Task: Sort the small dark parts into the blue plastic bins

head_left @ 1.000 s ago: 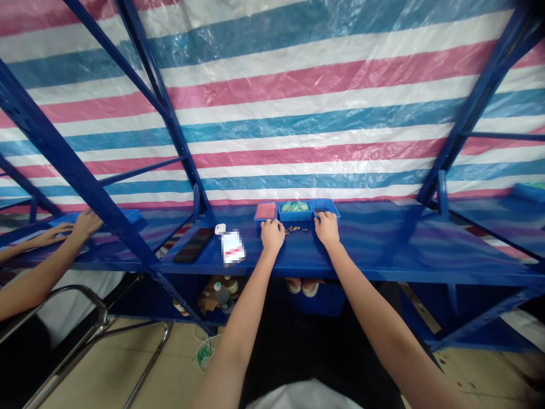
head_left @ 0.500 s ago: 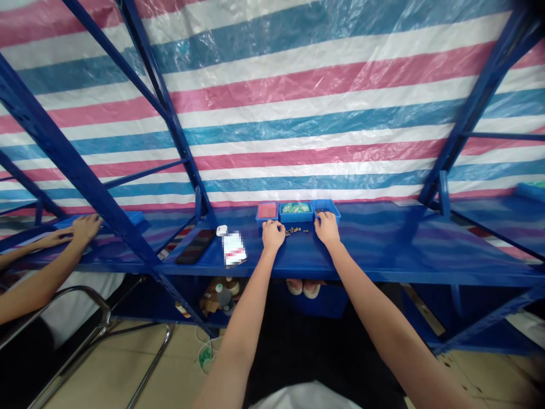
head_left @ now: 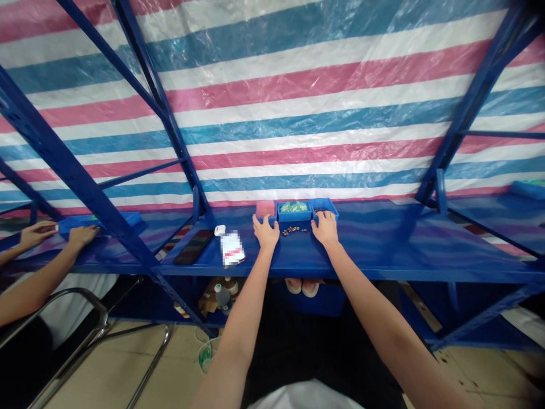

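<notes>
My left hand [head_left: 267, 232] is open, its fingers spread at the front of a small blue bin [head_left: 273, 212] that holds a pink stack or block [head_left: 266, 208]. Several small brass-coloured metal pieces [head_left: 291, 230] lie loose on the blue shelf between my hands. My right hand [head_left: 326, 228] rests at the front rim of the right-hand blue bin [head_left: 333, 208], fingers a little apart and nothing visible in them. Dark bits inside that bin are partly covered by my fingers. Green-and-white packets [head_left: 293, 208] fill the middle bin [head_left: 294, 216].
Left on the shelf [head_left: 383, 244] lie a dark phone [head_left: 193, 247], a white earbud case [head_left: 219, 230] and a blurred white card [head_left: 232, 249]. Blue posts [head_left: 170, 122] frame the bench. A co-worker's hands [head_left: 80, 236] are at another blue tray [head_left: 123, 220]. Bottles [head_left: 223, 298] stand below.
My left hand has moved left from beside the metal pieces to the pink-filled bin, and its fingers have spread. My right hand stays at its bin. The co-worker's hands have moved apart.
</notes>
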`<state>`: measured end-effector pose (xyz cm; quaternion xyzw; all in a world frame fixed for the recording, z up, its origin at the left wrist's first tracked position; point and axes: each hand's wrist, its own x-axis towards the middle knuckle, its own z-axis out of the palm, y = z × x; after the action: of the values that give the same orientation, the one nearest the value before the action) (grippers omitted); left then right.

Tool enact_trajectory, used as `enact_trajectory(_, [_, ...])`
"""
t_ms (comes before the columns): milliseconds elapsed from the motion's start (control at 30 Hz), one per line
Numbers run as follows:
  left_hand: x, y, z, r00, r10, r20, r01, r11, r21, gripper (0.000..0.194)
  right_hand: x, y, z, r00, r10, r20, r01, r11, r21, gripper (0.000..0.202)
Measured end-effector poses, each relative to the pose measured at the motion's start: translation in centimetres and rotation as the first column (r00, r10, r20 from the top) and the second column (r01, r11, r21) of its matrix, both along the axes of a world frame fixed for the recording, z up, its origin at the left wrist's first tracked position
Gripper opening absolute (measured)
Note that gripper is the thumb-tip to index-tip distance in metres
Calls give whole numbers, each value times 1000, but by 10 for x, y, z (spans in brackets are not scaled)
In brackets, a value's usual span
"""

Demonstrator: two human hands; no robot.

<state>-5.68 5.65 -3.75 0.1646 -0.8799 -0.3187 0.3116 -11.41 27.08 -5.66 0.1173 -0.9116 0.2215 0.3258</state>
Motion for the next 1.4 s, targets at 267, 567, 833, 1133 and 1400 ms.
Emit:
enact_trajectory(267, [-4,-5,-3,994,-104,25,104,995,-9,51,1,1,-1,1000,24,7,-24,1000,13,33])
enact_trajectory(567, [-3,-3,1,995,-79,64,79,997,0,47,12,-2,6,1000,12,4,-12,999,-38,33])
enact_trajectory(833, [9,8,9,999,30,-37,-37,976,-214,53,30,-6,18,986,118,116,-109,991,-81,23])
enact_trajectory(1133, [12,12,5,969,-240,63,247,922,-298,21,18,-8,8,902,348,255,-332,937,-104,5])
enact_trajectory(1400, [8,11,-1,942,-328,76,332,869,-367,17,23,-13,13,798,598,78,-557,780,-284,6])
